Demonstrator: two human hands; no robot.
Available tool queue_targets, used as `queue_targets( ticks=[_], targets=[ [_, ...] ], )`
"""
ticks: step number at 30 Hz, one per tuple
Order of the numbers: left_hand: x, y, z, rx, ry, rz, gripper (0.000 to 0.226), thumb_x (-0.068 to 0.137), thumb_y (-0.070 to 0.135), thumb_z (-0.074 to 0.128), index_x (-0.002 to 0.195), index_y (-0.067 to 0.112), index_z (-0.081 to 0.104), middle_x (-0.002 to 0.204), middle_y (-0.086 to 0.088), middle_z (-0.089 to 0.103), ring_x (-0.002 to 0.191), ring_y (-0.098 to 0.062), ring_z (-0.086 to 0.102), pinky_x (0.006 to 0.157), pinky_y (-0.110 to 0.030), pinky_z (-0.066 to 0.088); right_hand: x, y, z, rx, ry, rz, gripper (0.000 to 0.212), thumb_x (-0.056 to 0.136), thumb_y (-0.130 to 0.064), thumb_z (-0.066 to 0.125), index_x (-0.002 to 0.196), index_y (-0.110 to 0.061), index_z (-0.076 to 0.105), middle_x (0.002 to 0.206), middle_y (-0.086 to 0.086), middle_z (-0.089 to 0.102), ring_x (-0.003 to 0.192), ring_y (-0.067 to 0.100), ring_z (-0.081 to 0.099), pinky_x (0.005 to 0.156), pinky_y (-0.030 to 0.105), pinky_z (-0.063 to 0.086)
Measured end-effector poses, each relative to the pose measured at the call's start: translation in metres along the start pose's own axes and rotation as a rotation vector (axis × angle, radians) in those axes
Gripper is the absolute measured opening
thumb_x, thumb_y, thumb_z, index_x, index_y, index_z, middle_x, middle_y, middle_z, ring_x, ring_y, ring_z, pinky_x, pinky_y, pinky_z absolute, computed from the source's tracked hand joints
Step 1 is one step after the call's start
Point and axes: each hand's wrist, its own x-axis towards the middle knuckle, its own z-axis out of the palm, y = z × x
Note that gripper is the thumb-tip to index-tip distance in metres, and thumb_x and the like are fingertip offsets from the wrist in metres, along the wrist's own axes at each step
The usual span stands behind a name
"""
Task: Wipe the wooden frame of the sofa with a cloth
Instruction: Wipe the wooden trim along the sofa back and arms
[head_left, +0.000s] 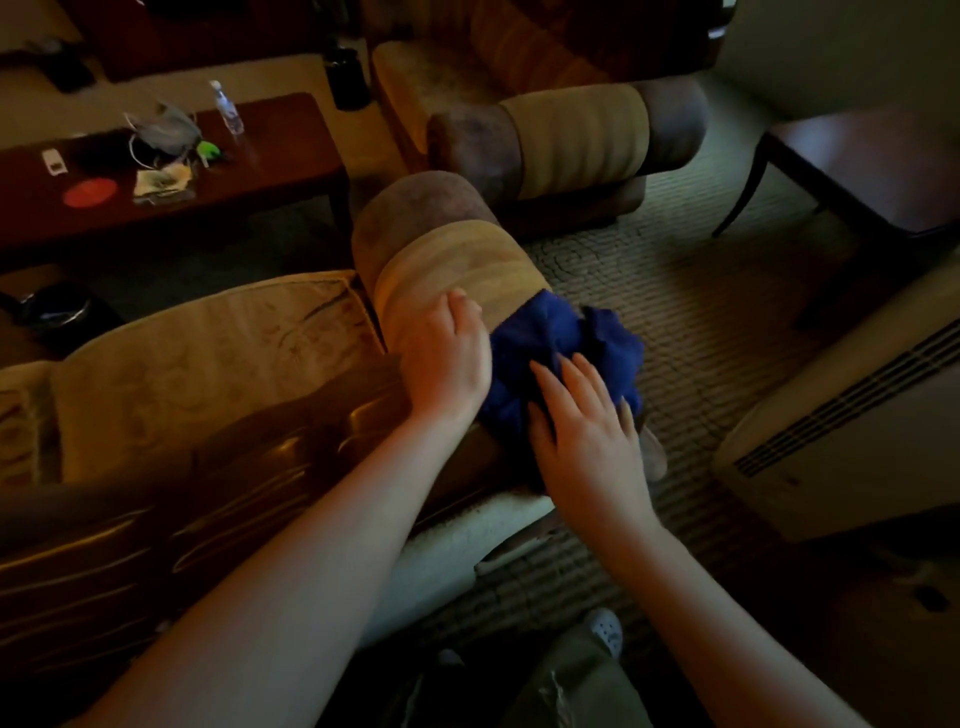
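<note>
My right hand (582, 415) lies flat, fingers straight, pressing the blue cloth (561, 343) onto the sofa's armrest end. My left hand (447, 353) rests loosely curved on the padded armrest (457, 265), gripping nothing. I judge wiping is underway — next, sweep left along the glossy wooden frame (234, 478) below my left forearm.

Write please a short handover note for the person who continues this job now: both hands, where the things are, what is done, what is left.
Left hand: open, resting on the padded armrest.
Right hand: open, fingers flat, pressing the blue cloth.
Cloth: bunched at the armrest's rear end, by the corner of the wooden frame.
Done: cannot tell how much is already wiped.
Left: wipe along the glossy frame toward the left.
</note>
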Motion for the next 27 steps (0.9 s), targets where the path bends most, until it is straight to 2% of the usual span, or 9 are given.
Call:
queue_targets(
  ticks=[3,8,12,14,17,20,22,23,27],
  targets=[
    [-0.001,0.002,0.002,0.08,-0.035,0.004,0.038,0.099,0.026,0.031,0.097,0.011,0.066,0.095,0.001,0.063,0.086,-0.014,0.053,0.078,-0.028,0.034,0.031,-0.013,0.005,-0.105,0.013,-0.015,0.044,0.097,-0.037,0.03,0.139,-0.03,0.04,0.146,-0.004,0.038,0.139,0.013,0.025,0.111,0.05,0.02],
    [-0.002,0.002,-0.003,0.041,-0.035,-0.009,0.04,0.1,0.027,0.03,0.097,0.011,0.067,0.091,0.005,0.059,0.084,-0.009,0.049,0.078,-0.027,0.034,0.089,-0.02,-0.003,-0.046,-0.158,-0.025,0.032,0.095,-0.034,0.034,0.109,-0.023,0.061,0.111,-0.001,0.058,0.11,0.022,0.052,0.095,0.047,0.037],
    [-0.003,0.003,-0.003,0.006,-0.041,0.021,0.04,0.1,0.026,0.03,0.098,0.011,0.067,0.101,0.0,0.065,0.091,-0.015,0.055,0.08,-0.028,0.037,0.03,0.0,-0.007,0.051,-0.019,-0.03,0.042,0.096,-0.034,0.037,0.137,-0.028,0.044,0.144,-0.003,0.042,0.134,0.016,0.034,0.111,0.048,0.028],
    [-0.004,0.004,-0.001,0.018,-0.047,0.033,0.04,0.1,0.026,0.03,0.096,0.011,0.066,0.099,-0.001,0.065,0.092,-0.017,0.057,0.08,-0.03,0.038,0.004,0.005,-0.005,0.026,0.017,-0.029,0.047,0.095,-0.034,0.036,0.141,-0.026,0.039,0.148,-0.001,0.037,0.138,0.015,0.027,0.112,0.047,0.02],
    [-0.002,0.006,0.001,0.066,-0.064,0.029,0.042,0.099,0.028,0.027,0.097,0.011,0.065,0.1,-0.002,0.066,0.094,-0.02,0.057,0.081,-0.032,0.037,0.023,-0.001,-0.002,-0.029,0.028,-0.061,0.045,0.096,-0.034,0.036,0.139,-0.026,0.042,0.145,-0.002,0.04,0.136,0.015,0.031,0.11,0.046,0.024],
    [-0.002,0.007,0.001,0.1,-0.07,0.02,0.042,0.1,0.029,0.027,0.101,0.012,0.065,0.105,-0.002,0.065,0.099,-0.021,0.056,0.082,-0.032,0.034,0.074,-0.009,-0.004,-0.032,-0.094,-0.021,0.032,0.095,-0.034,0.035,0.112,-0.025,0.06,0.118,-0.002,0.059,0.114,0.021,0.052,0.096,0.045,0.039],
    [-0.004,0.006,-0.001,0.083,-0.075,0.016,0.042,0.1,0.029,0.027,0.1,0.012,0.065,0.103,-0.001,0.064,0.097,-0.019,0.055,0.083,-0.033,0.035,0.099,-0.012,-0.009,0.034,-0.204,0.069,0.029,0.094,-0.034,0.034,0.086,-0.021,0.059,0.093,0.001,0.061,0.096,0.025,0.058,0.083,0.042,0.043],
    [-0.004,0.005,-0.002,0.062,-0.076,0.016,0.041,0.1,0.029,0.028,0.099,0.012,0.065,0.098,0.002,0.062,0.094,-0.017,0.054,0.082,-0.032,0.035,0.102,-0.011,-0.01,0.06,-0.202,0.097,0.03,0.094,-0.034,0.035,0.085,-0.02,0.06,0.093,0.002,0.061,0.095,0.025,0.058,0.082,0.041,0.043],
    [-0.003,0.003,-0.003,-0.001,-0.059,0.032,0.037,0.1,0.027,0.031,0.092,0.014,0.065,0.083,0.01,0.056,0.08,-0.009,0.05,0.076,-0.027,0.034,0.044,-0.001,-0.008,0.127,0.021,0.002,0.036,0.096,-0.029,0.042,0.129,-0.025,0.054,0.134,0.0,0.053,0.125,0.018,0.045,0.105,0.044,0.036]
  ],
)
